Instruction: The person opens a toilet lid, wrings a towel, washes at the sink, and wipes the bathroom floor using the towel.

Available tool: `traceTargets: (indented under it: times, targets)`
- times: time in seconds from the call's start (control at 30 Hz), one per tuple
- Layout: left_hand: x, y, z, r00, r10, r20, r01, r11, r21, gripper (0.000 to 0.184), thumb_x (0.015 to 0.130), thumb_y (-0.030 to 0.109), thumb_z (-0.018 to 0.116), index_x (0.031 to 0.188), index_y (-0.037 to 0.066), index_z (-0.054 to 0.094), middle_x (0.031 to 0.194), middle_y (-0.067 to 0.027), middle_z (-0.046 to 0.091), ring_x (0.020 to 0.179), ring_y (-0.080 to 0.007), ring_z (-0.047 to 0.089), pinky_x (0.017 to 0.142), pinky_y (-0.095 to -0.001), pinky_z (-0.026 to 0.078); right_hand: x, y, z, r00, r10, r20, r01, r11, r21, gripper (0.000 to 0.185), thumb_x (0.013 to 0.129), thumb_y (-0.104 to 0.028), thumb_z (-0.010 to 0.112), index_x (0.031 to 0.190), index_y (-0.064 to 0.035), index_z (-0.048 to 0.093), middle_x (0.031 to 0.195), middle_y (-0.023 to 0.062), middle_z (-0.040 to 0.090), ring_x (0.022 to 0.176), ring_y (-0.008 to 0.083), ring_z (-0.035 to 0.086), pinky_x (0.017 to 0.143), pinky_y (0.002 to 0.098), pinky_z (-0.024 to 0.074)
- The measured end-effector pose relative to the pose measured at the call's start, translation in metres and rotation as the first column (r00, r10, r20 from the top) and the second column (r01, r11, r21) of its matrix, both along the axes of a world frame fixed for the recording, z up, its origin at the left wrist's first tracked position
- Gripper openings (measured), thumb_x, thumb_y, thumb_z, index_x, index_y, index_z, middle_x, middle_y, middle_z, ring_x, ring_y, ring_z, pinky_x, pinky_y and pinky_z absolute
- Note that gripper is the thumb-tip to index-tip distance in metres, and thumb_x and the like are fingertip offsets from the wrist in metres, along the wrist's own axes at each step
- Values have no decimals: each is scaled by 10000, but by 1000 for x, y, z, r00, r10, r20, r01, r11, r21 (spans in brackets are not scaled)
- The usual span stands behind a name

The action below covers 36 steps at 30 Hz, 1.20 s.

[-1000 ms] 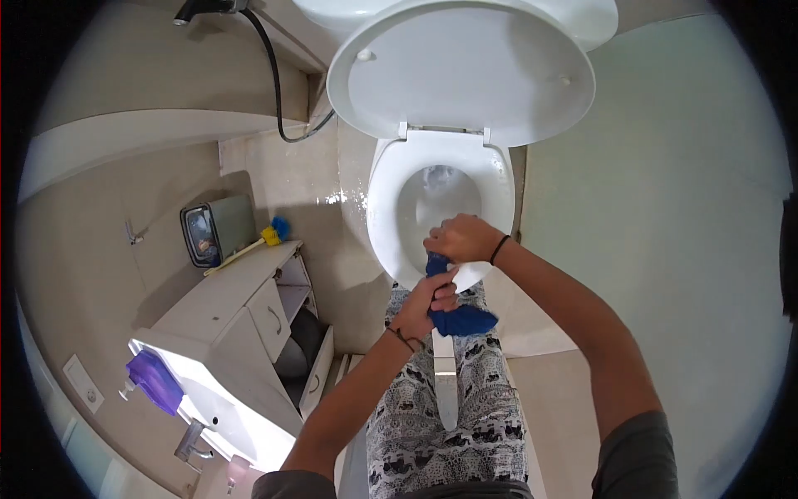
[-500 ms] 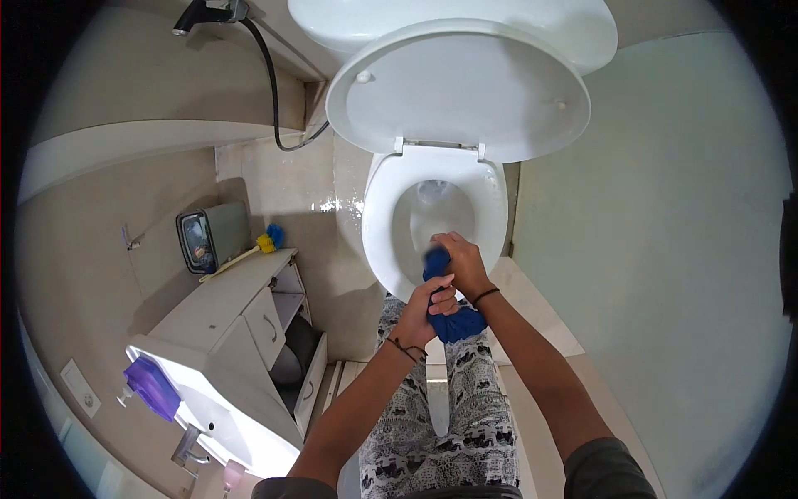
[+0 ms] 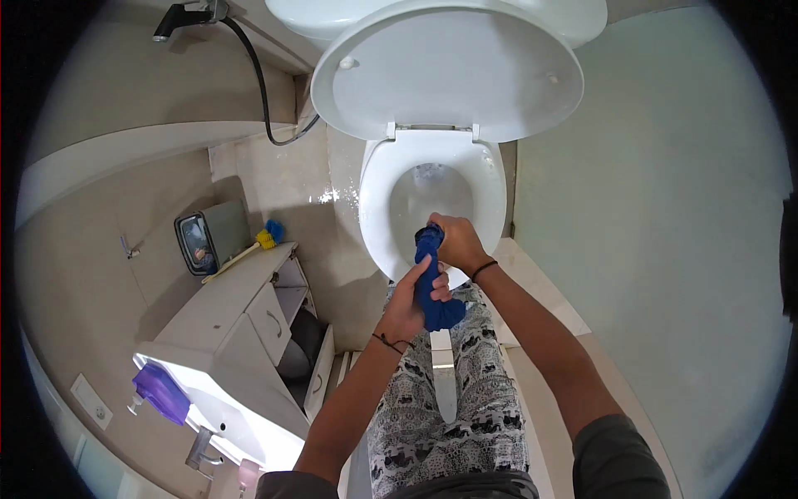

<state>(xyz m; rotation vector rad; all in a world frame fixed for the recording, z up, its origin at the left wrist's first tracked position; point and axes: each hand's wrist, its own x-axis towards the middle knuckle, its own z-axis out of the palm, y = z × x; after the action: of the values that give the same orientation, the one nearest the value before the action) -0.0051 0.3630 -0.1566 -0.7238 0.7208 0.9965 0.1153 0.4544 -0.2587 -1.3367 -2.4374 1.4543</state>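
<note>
At the front of the glossy white oval toilet seat point(image 3: 376, 200), the left hand point(image 3: 406, 301) and right hand point(image 3: 459, 241) are clasping a bunched dark-blue cloth point(image 3: 444, 314), fingers curling closed, a loosening grip possibly risking its dropping inside.

Blue cloth point(image 3: 430, 287), bunched and twisted (darker at one end), gripped in both hands
</note>
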Motion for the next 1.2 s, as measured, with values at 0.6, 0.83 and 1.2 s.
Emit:
traceTargets:
  times: [0.6, 0.83, 1.2]
  targets:
    - [-35, -30, 19, -403, 175, -898, 843, 453, -290, 522, 850, 379, 719, 1298, 136, 609, 944, -109, 644, 873, -272, 612, 832, -404, 444, 73, 18, 19, 793, -574, 204, -142, -500, -854, 1053, 806, -881, 311, 1495, -86, 370, 1484, 200, 450, 1350, 436, 410, 1084, 722, 239]
    - [-65, -24, 42, -414, 575, -706, 836, -67, -545, 459, 857, 272, 646, 1305, 201, 576, 966, -51, 535, 967, -199, 564, 888, -387, 386, 56, -28, 73, 959, -272, -76, -263, -765, -587, 744, 945, -461, 600, 1507, -59, 322, 1497, 276, 385, 1290, 467, 489, 837, 515, 599]
    - [-126, -15, 16, -270, 188, -944, 914, -259, -313, 386, 786, 183, 721, 1130, 42, 616, 998, -154, 691, 938, -363, 670, 805, -451, 516, 4, 42, 158, 803, 574, -161, -381, 286, -879, 740, 768, -491, 798, 1302, -23, 588, 1145, 139, 682, 1021, 191, 646, 878, 303, 510]
